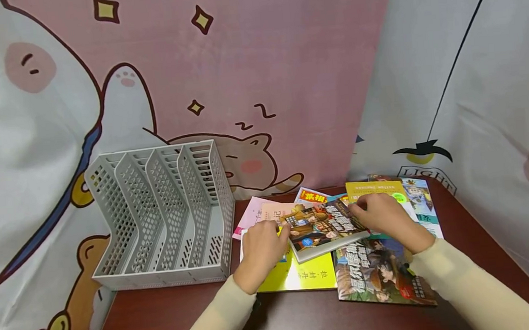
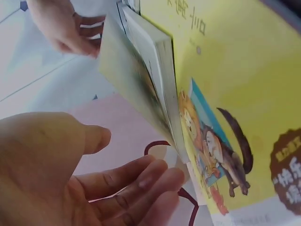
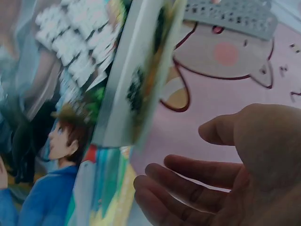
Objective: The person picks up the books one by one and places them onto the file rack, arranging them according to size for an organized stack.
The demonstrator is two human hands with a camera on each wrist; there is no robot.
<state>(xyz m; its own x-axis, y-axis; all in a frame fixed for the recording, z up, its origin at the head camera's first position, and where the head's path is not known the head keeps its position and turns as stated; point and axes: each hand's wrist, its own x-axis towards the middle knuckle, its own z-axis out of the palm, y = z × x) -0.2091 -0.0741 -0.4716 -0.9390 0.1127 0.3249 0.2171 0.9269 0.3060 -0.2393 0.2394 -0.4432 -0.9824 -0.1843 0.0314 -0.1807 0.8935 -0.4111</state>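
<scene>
A thick paperback (image 1: 325, 227) with a dark illustrated cover and white lettering lies slanted on top of spread-out books. At its left edge is my left hand (image 1: 264, 248), thumb and fingers parted; the left wrist view shows this hand (image 2: 94, 179) with nothing between its fingers. By the paperback's right corner is my right hand (image 1: 382, 215). Its fingers (image 3: 197, 169) are loosely bent and hold nothing in the right wrist view, slightly apart from the paperback (image 3: 124, 80). Underneath lie a bright yellow book (image 1: 310, 275) and another dark illustrated book (image 1: 381, 280).
A grey plastic file rack (image 1: 161, 277) with several upright slots stands on the left of the brown table (image 1: 174, 322). Pink booklets (image 1: 252, 215) and a mustard-yellow book (image 1: 371, 187) lie behind the paperback. A cartoon-printed cloth (image 1: 286, 80) hangs along the back.
</scene>
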